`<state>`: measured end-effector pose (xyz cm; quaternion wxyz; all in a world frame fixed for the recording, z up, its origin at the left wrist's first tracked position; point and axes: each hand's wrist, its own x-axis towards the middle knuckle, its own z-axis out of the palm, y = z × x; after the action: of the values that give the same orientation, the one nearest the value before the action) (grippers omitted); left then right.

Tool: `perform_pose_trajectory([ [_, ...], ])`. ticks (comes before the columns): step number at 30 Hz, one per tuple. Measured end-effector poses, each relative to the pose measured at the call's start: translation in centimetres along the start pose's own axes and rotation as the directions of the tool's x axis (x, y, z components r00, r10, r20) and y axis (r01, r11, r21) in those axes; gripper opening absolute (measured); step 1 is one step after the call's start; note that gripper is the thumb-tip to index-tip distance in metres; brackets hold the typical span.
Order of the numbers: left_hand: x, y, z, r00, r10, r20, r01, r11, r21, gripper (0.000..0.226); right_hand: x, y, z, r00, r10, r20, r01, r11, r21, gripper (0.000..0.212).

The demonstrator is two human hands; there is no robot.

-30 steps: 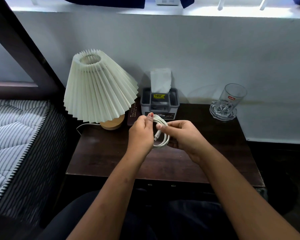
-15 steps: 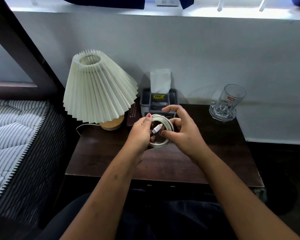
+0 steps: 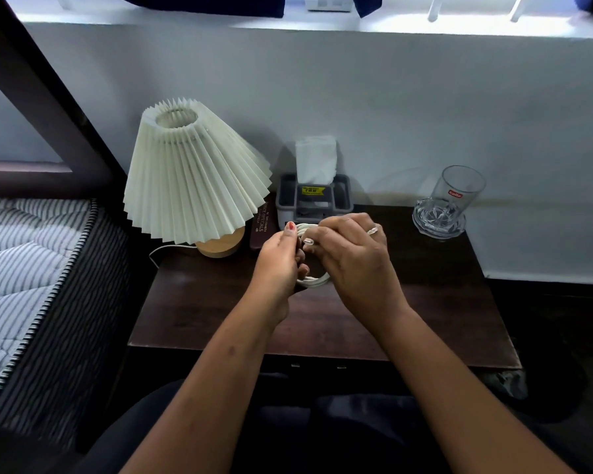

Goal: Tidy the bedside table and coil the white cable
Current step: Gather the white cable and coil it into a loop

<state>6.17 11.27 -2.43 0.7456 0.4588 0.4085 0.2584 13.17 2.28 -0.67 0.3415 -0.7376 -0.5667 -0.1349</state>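
Note:
The white cable point(image 3: 314, 281) is wound into a small coil that I hold above the dark wooden bedside table point(image 3: 199, 302). My left hand point(image 3: 279, 265) grips the coil's left side between thumb and fingers. My right hand point(image 3: 353, 258) curls over the coil's right side, fingertips pinching the cable near the top. Most of the coil is hidden between my hands; only its lower loops and a bit of the top show.
A pleated white lamp point(image 3: 192, 179) stands at the table's back left, its cord point(image 3: 165, 249) trailing off the edge. A grey tissue box point(image 3: 314, 196) and a dark case point(image 3: 262, 227) sit behind my hands. A glass on a coaster point(image 3: 449, 203) stands back right. A striped mattress point(image 3: 24, 268) lies left.
My right hand has closed over the coil's top and right side, hiding the plug end that showed inside the loop. My left hand keeps its grip.

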Motion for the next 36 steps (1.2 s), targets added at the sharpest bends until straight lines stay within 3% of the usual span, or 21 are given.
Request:
perform_pose_trajectory([
  [5,0.0,0.0,-0.4,0.999,0.033,-0.014,-0.033,0.999,0.013,0.034,-0.1,-0.2,0.5,0.999,-0.019,-0.033,0.017,0.999,-0.041,0.016],
  [8,0.2,0.1,-0.4,0.995,0.095,-0.042,-0.092,0.994,0.052,0.033,-0.2,-0.3,0.9,0.989,0.136,-0.050,-0.127,0.980,0.153,0.013],
  [11,0.2,0.2,-0.3,0.984,0.170,-0.046,-0.167,0.983,0.076,0.031,0.0,-0.3,1.1,0.948,0.300,-0.106,-0.235,0.885,0.401,0.013],
  [14,0.0,0.4,0.3,0.986,0.168,0.005,-0.168,0.985,0.035,0.028,0.3,0.0,1.3,0.901,0.417,-0.121,-0.309,0.811,0.496,0.012],
  [18,-0.2,0.3,0.4,0.993,0.120,-0.004,-0.120,0.992,-0.042,0.023,0.3,0.4,1.5,0.805,0.583,0.108,-0.490,0.552,0.674,0.014],
  [26,0.2,-0.6,0.9,0.996,0.005,-0.094,-0.015,0.994,-0.111,0.018,-0.4,0.7,2.0,0.696,0.579,0.424,-0.671,0.317,0.670,0.009],
  [30,0.3,-1.1,1.9,0.993,0.022,-0.117,-0.035,0.994,-0.106,0.021,-0.5,1.2,2.0,0.667,0.631,0.396,-0.684,0.309,0.660,0.004],
  [34,0.4,-1.4,2.7,0.995,0.030,-0.100,-0.040,0.995,-0.095,0.024,-0.7,2.1,1.5,0.645,0.660,0.385,-0.646,0.203,0.736,0.017],
  [36,0.3,-1.5,3.0,0.997,0.002,-0.078,-0.007,0.998,-0.057,0.028,-0.7,2.5,1.3,0.671,0.660,0.338,-0.639,0.284,0.715,0.020],
])
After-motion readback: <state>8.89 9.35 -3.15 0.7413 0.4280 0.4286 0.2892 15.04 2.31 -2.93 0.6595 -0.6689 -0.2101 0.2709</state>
